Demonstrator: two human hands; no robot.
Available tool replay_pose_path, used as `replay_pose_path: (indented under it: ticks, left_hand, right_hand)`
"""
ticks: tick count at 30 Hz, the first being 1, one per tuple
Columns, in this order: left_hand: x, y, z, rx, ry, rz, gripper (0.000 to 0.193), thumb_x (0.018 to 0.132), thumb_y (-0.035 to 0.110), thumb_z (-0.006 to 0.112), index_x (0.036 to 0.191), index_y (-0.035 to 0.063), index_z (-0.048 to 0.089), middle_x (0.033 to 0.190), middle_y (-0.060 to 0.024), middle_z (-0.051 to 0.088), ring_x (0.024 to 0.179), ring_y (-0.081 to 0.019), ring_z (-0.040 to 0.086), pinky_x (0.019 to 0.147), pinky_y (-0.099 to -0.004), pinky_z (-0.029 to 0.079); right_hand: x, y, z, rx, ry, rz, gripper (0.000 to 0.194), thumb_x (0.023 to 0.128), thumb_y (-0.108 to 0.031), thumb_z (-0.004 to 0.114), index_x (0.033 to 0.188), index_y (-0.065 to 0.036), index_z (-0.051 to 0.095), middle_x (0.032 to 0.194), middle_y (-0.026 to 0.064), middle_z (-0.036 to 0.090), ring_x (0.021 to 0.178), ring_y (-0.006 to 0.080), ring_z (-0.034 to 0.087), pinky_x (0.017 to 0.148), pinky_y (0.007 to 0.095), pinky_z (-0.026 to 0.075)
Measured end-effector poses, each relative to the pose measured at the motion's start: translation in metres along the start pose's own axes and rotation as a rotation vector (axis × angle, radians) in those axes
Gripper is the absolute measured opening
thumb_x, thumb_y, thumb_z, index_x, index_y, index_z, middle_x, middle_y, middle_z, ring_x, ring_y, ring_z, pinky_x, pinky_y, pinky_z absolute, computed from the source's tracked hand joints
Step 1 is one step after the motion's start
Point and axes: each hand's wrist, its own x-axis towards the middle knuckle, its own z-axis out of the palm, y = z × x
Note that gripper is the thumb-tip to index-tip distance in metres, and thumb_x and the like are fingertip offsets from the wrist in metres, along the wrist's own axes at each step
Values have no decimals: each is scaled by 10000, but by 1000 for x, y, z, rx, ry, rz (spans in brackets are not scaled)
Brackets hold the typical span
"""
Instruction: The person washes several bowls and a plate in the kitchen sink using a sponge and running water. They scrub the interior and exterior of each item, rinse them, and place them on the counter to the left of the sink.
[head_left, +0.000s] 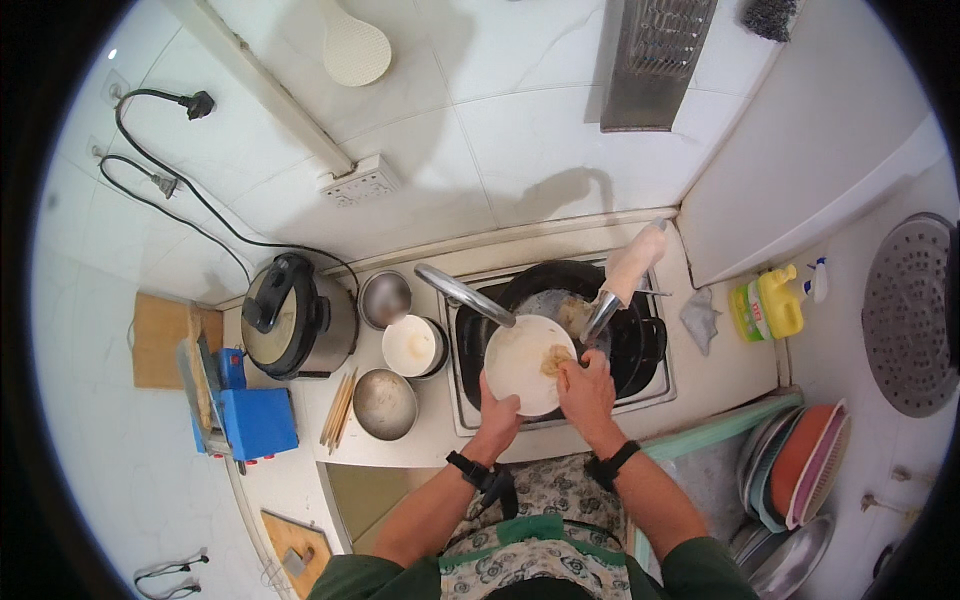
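Note:
My left hand (498, 416) grips the rim of a white bowl (517, 367) at its lower left. The bowl is tilted over the sink, its pale face towards me. My right hand (589, 390) presses a tan, crumpled scrubber (555, 361) against the bowl's right side; the fingers partly cover it. Beneath them, a large black wok (637, 360) sits in the steel-rimmed sink (459, 409). Cloudy, sudsy water (541, 303) and another tan clump (573, 315) show behind the bowl. The bowl hides much of the wok's inside.
A chrome spout (465, 294) and a pink-wrapped tap (634, 262) reach over the sink. Left are stacked white bowls (411, 345), metal bowls (385, 405), chopsticks (339, 411) and an electric pressure cooker (300, 322). Right are a grey rag (700, 319), yellow jug (769, 306) and stacked basins (802, 465).

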Motion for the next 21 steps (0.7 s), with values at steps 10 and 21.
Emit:
replay_pose_path:
  ticks: [10,21]
  left_hand:
    - [1,4,0,32,-27,65,874,689,-179,361,1492,132,211,1406,-155,391,1323,-322,433,1055,-441,456]
    - [4,-7,1,247,104,167,829,716,-165,379,1485,93,207,1409,-165,390,1321,-320,431,993,-417,506]
  right_hand:
    - [-14,-3,20,493,-567,311,338,920,-363,585,1030,-54,669,973,197,683,902,399,657,790,452,519]
    - [-34,-22,43,896,-580,711,272,926,-254,638,1072,-30,685,886,182,663,893,356,647,756,429,518]
